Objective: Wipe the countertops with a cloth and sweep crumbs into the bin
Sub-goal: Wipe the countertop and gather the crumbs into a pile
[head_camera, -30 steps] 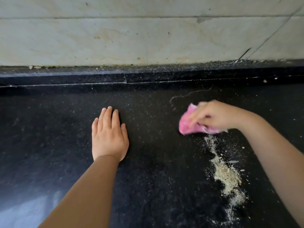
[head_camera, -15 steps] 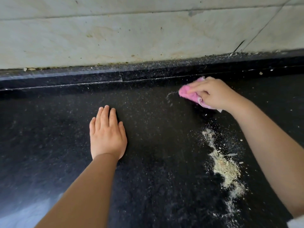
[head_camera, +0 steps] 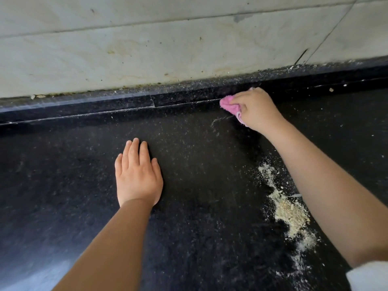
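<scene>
Now, from the head camera, the view goes down on a black speckled stone countertop point(head_camera: 63, 185) that meets a pale marble wall point(head_camera: 147, 49) at the back. Along the foot of this wall runs a low black upstand point(head_camera: 105, 101), and its top edge is dusty with fine pale specks.

The right hand point(head_camera: 255, 108) is at the back of the countertop, just against the upstand. Its fingers are curled around a bunched pink cloth point(head_camera: 227, 105) and press it on the surface; the cloth shows only at the left side of the hand and a little under the palm. A thin, pale curved streak point(head_camera: 220, 120) lies on the stone just in front of the cloth.

The left hand point(head_camera: 137, 175) lies flat on the countertop, palm down, well to the left of the cloth. Its fingers are straight and close together, pointing toward the wall, and they hold nothing.

A pile of beige crumbs point(head_camera: 290, 215) lies on the countertop beside the right forearm point(head_camera: 327, 185), nearer to the camera than the cloth and apart from it. The pile is long, thin at its far end and thicker in the middle, with loose bits scattered around. A few single crumbs point(head_camera: 331, 90) sit at the right by the upstand. At the lower right corner a bit of white sleeve point(head_camera: 369, 276) shows.
</scene>
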Available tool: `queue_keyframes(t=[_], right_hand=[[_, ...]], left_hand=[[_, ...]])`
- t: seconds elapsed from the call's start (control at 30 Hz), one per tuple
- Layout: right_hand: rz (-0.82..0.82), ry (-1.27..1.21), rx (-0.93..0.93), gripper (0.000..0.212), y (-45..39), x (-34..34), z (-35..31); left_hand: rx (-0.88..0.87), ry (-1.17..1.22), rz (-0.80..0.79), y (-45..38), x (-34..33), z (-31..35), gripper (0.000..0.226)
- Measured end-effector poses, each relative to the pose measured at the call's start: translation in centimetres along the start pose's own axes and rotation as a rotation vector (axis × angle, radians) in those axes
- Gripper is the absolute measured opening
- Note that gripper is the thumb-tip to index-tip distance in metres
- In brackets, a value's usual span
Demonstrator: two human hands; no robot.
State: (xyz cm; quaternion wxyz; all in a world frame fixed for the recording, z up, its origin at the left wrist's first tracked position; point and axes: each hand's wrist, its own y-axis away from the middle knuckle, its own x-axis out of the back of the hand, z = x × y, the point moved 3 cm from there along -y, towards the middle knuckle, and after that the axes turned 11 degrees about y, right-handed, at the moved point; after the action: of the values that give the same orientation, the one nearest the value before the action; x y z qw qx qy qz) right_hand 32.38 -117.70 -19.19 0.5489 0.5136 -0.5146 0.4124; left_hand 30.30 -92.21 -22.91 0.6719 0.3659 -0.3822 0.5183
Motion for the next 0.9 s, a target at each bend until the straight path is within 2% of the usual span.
queue_keyframes(t=[0.07, 0.1, 0.17, 0.23, 0.27, 0.4, 0.47, 0.57, 0.6, 0.67, 0.73, 0.77, 0.8, 0.9], right_hand=[[-0.057, 0.025, 0.054, 0.032, 0.5, 0.5, -0.3], [-0.142, 0.012, 0.078, 0.031, 1.0, 1.0, 0.0], [-0.461, -0.047, 0.094, 0.033, 2.3, 2.1, 0.7], [-0.660, 0.045, 0.132, 0.032, 3.8, 3.1, 1.0], [-0.652, 0.056, 0.132, 0.031, 4.0, 3.5, 1.1], [-0.196, -0.192, -0.007, 0.036, 2.7, 3.7, 1.1], [-0.099, -0.147, 0.013, 0.036, 2.1, 2.5, 0.2], [-0.140, -0.065, 0.097, 0.035, 2.9, 0.8, -0.1], [-0.221, -0.092, 0.121, 0.034, 3.7, 0.8, 0.2], [-0.488, -0.190, 0.119, 0.036, 6.0, 1.5, 1.2], [-0.681, -0.166, 0.151, 0.044, 8.1, 2.3, 2.2], [-0.688, -0.173, 0.133, 0.045, 8.5, 2.9, 2.8], [-0.629, -0.192, 0.099, 0.045, 8.4, 3.5, 3.4], [-0.311, -0.184, -0.055, 0.037, 5.9, 4.7, 5.7]], left_hand=[[0.002, -0.004, -0.005, -0.1, 0.0, 0.0, 0.049], [0.003, -0.005, -0.006, -0.1, 0.0, 0.0, 0.049], [0.006, -0.002, -0.007, 0.0, 0.0, 0.0, 0.049], [0.005, 0.000, -0.005, 0.0, 0.0, 0.0, 0.049], [0.003, 0.001, -0.003, 0.0, 0.0, 0.0, 0.049], [0.007, 0.000, -0.013, 0.0, 0.0, 0.0, 0.049], [0.007, -0.004, -0.014, 0.0, 0.0, 0.0, 0.050], [0.004, -0.004, -0.008, 0.0, 0.0, 0.0, 0.049], [0.005, -0.002, -0.008, 0.1, -0.1, 0.0, 0.049], [-0.005, 0.008, 0.009, 0.0, -0.1, 0.1, 0.049], [-0.012, 0.002, 0.018, 0.1, 0.0, 0.1, 0.048], [-0.011, -0.005, 0.017, 0.1, 0.0, 0.1, 0.049], [-0.014, -0.013, 0.018, 0.1, -0.1, 0.1, 0.049], [-0.007, -0.043, 0.021, 0.2, 0.0, 0.2, 0.049]])
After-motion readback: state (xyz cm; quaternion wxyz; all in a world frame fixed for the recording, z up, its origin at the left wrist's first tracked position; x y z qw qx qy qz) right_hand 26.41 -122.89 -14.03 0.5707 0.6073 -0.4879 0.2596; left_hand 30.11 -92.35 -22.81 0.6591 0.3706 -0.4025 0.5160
